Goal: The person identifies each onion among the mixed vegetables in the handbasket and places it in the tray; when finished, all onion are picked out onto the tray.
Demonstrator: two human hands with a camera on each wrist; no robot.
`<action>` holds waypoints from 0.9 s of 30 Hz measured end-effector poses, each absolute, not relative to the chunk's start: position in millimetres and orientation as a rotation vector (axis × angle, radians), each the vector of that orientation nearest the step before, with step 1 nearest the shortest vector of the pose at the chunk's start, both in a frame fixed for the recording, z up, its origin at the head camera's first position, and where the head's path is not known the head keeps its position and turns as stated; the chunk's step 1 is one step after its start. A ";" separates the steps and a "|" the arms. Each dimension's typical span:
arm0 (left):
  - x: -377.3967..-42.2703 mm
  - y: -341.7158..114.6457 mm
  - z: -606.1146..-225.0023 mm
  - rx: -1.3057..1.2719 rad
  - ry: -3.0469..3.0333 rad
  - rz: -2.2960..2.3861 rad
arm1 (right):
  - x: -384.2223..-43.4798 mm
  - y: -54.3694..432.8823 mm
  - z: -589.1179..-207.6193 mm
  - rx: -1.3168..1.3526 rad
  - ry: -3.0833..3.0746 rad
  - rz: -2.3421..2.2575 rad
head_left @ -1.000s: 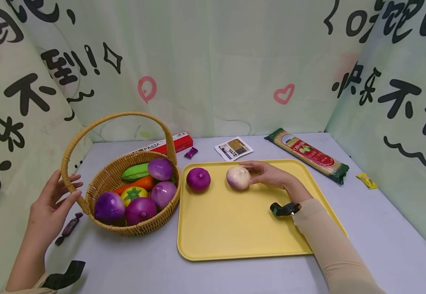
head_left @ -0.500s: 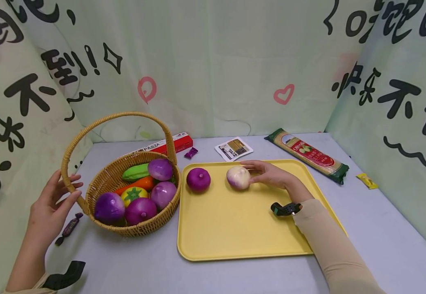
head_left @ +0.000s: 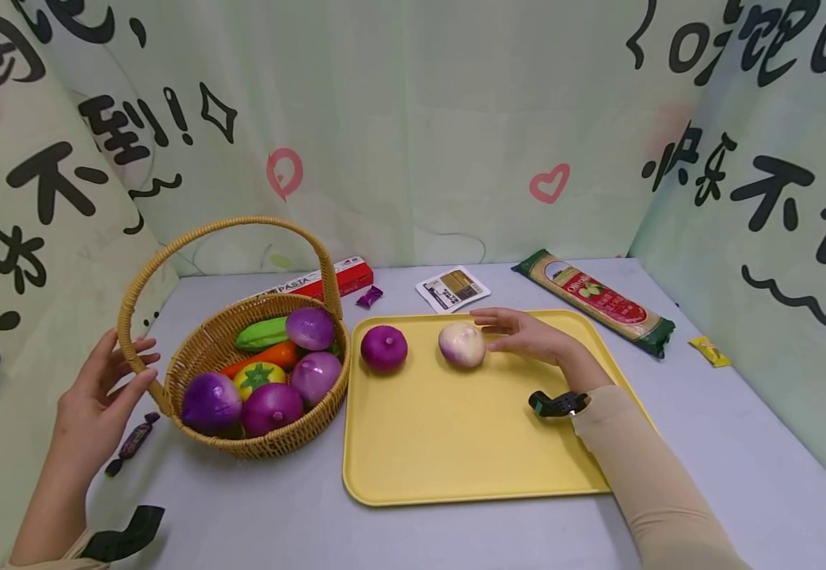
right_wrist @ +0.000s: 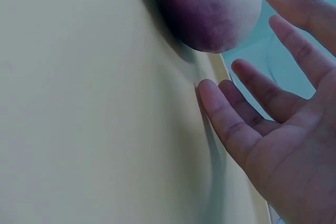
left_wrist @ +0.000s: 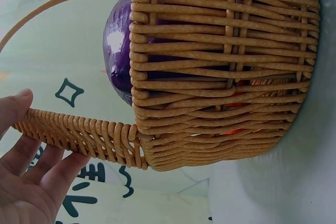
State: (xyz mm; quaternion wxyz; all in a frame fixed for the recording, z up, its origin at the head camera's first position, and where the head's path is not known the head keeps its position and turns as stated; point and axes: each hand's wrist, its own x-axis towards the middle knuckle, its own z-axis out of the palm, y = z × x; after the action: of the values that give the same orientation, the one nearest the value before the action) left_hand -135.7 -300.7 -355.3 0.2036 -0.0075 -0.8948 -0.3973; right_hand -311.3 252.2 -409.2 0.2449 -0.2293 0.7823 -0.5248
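My left hand (head_left: 102,400) pinches the handle of the wicker basket (left_wrist: 220,56) between thumb and fingers, low on its left side. The basket holds purple onions (head_left: 273,409), a green ridged vegetable (head_left: 261,335), an orange carrot (head_left: 280,355) and a yellow-and-green tomato-like vegetable (head_left: 259,378). On the yellow tray (head_left: 470,443) lie a purple onion (head_left: 384,349) and a round, white-and-purple, onion-like vegetable (head_left: 462,345). My right hand (head_left: 527,336) is just right of the latter, fingers extended and spread. The right wrist view shows a gap between its fingertips and that vegetable (right_wrist: 210,9).
Behind the basket lies a red pasta box (head_left: 348,277), with a purple-wrapped candy (head_left: 370,297) beside it. A white packet (head_left: 453,288) and a green-ended pasta bag (head_left: 594,301) lie behind the tray. Candies in dark (head_left: 132,445) and yellow (head_left: 710,351) wrappers flank the scene.
My right hand has let go of the white-and-purple vegetable and drawn slightly right, its fingers spreading. The vegetable stays on the tray. My left hand has kept its hold on the handle.
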 end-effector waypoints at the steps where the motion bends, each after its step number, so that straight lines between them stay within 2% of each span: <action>1: -135.5 -300.7 -355.3 -0.021 -2.496 -1.106 | -311.1 252.0 -408.9 -0.629 2.134 -1.433; 27: -134.9 -300.5 -355.3 -0.039 -2.489 -1.115 | -317.2 248.1 -376.3 -0.655 2.156 -1.461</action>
State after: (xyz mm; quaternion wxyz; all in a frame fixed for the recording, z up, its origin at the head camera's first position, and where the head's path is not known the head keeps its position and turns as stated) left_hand -134.9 -300.5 -355.3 0.2057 -0.0140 -0.8930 -0.4000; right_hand -317.2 248.1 -376.3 0.2261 -0.2377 0.7821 -0.5298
